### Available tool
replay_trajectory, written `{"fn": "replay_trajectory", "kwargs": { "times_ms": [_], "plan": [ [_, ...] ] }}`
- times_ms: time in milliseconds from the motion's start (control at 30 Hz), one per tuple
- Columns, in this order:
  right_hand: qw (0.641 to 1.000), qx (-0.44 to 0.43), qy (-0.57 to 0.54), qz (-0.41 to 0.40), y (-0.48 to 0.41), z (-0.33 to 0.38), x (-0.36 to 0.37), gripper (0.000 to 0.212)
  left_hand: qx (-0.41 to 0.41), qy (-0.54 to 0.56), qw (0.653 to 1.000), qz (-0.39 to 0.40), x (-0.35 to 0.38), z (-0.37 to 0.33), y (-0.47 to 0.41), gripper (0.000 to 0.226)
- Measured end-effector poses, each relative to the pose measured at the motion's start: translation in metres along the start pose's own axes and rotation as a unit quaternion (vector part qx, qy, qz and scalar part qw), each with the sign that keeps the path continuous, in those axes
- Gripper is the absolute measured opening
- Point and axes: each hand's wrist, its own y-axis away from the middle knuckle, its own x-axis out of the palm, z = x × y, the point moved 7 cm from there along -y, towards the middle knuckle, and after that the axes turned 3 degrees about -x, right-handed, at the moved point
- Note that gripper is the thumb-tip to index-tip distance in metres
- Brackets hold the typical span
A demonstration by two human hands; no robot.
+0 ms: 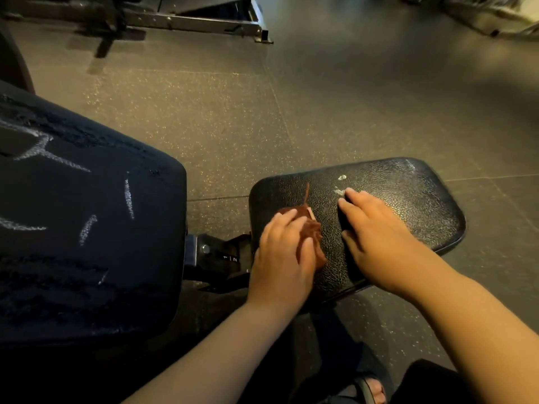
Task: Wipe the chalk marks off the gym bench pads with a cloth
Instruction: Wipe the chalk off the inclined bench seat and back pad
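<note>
Both palms down on seat pad [408, 205], left hand [281, 258] over cloth [312, 228].

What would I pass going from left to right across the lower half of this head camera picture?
Large chalk-marked back pad → metal hinge bracket → left hand on a brown cloth → right hand flat on the small seat pad.
</note>
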Motion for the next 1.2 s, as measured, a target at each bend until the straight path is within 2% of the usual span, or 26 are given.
{"fn": "replay_trajectory", "kwargs": {
  "times_ms": [100, 167, 300, 333, 400, 500, 533, 567, 667, 733, 800, 867, 900, 933, 967, 1067, 1100, 1133, 1200],
  "plan": [
    [1.0, -0.001, 0.011, -0.008, 0.002, -0.004, -0.001, 0.06, -0.131, 0.035, 0.989, -0.05, -0.008, 0.021, -0.035, 0.039],
    [1.0, 0.005, 0.021, -0.023, 0.005, -0.008, -0.002, 0.06, -0.164, 0.027, 0.985, -0.055, -0.005, 0.011, -0.04, 0.042],
    [0.999, -0.001, 0.038, -0.022, 0.008, -0.008, -0.001, 0.061, 0.002, -0.005, 1.0, -0.008, 0.009, -0.026, -0.007, 0.048],
    [0.999, -0.001, 0.037, -0.019, 0.008, -0.011, -0.002, 0.061, 0.014, -0.018, 1.0, 0.005, 0.009, -0.023, -0.005, 0.048],
    [0.999, 0.008, 0.035, -0.03, 0.008, -0.02, -0.008, 0.06, -0.042, -0.017, 0.999, -0.015, 0.005, -0.004, -0.022, 0.047],
    [0.997, 0.054, 0.024, -0.047, 0.012, -0.037, -0.013, 0.06, -0.202, 0.012, 0.978, -0.055, 0.0, 0.012, -0.055, 0.043],
    [0.997, 0.065, 0.022, -0.044, 0.013, -0.04, -0.013, 0.061, -0.217, 0.004, 0.975, -0.049, 0.004, 0.004, -0.059, 0.044],
    [0.997, 0.07, 0.021, -0.038, 0.014, -0.041, -0.013, 0.062, -0.199, 0.001, 0.979, -0.035, 0.01, -0.009, -0.057, 0.046],
    [0.997, 0.074, 0.024, -0.013, 0.012, -0.04, -0.013, 0.063, -0.008, 0.044, 0.998, 0.031, 0.026, -0.06, -0.029, 0.054],
    [0.997, 0.079, 0.016, 0.006, 0.01, -0.04, -0.013, 0.061, 0.07, 0.04, 0.995, 0.054, 0.028, -0.061, -0.02, 0.051],
    [0.997, 0.08, -0.003, 0.003, 0.008, -0.041, -0.017, 0.059, 0.059, 0.002, 0.998, -0.015, 0.021, -0.042, -0.038, 0.042],
    [0.997, 0.078, -0.008, 0.004, 0.009, -0.041, -0.02, 0.058, -0.075, -0.018, 0.994, -0.076, 0.008, -0.02, -0.062, 0.034],
    [0.997, 0.077, -0.008, 0.008, 0.01, -0.042, -0.02, 0.058, -0.145, -0.021, 0.987, -0.071, 0.008, -0.016, -0.07, 0.032],
    [0.997, 0.078, -0.01, 0.012, 0.011, -0.042, -0.021, 0.058, -0.174, -0.029, 0.983, -0.059, 0.011, -0.02, -0.073, 0.033],
    [0.997, 0.077, -0.012, 0.015, 0.012, -0.043, -0.021, 0.058, -0.152, -0.043, 0.986, -0.046, 0.017, -0.031, -0.072, 0.035],
    [0.997, 0.074, -0.008, 0.024, 0.01, -0.044, -0.021, 0.059, 0.028, -0.013, 0.999, -0.013, 0.026, -0.062, -0.049, 0.041],
    [0.997, 0.075, -0.005, 0.027, 0.01, -0.045, -0.021, 0.059, 0.06, -0.009, 0.998, -0.001, 0.027, -0.06, -0.045, 0.043],
    [0.997, 0.077, -0.004, 0.028, 0.009, -0.045, -0.022, 0.06, 0.062, -0.009, 0.998, 0.008, 0.027, -0.055, -0.048, 0.042],
    [0.997, 0.076, -0.005, 0.023, 0.008, -0.044, -0.022, 0.06, 0.002, -0.008, 1.0, -0.008, 0.024, -0.042, -0.069, 0.038]
  ]
}}
